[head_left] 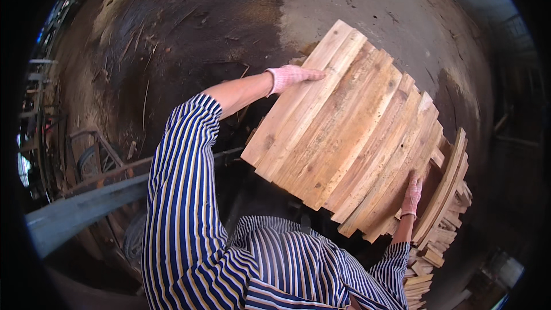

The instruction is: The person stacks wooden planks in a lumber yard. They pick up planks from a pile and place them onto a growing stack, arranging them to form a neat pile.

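Note:
A row of pale wooden boards (338,143) lies side by side, slanting across the middle, their ends stepped unevenly. My left hand (291,78), in a pink knit glove, grips the row's outer left board; its thumb lies on top and the other fingers are hidden beneath. At the opposite end my right hand (412,196), gloved in the same way, presses against the last boards, its fingers partly visible. The row is held between both hands. What bears it from below is mostly hidden.
Beside my right arm rises a stack of more wooden pieces (436,241), with a long curved-looking board (442,189) on its near side. A grey metal bar (97,206) runs at the left, near a wheeled frame (94,158). The floor (189,28) has dark, debris-strewn and pale concrete areas.

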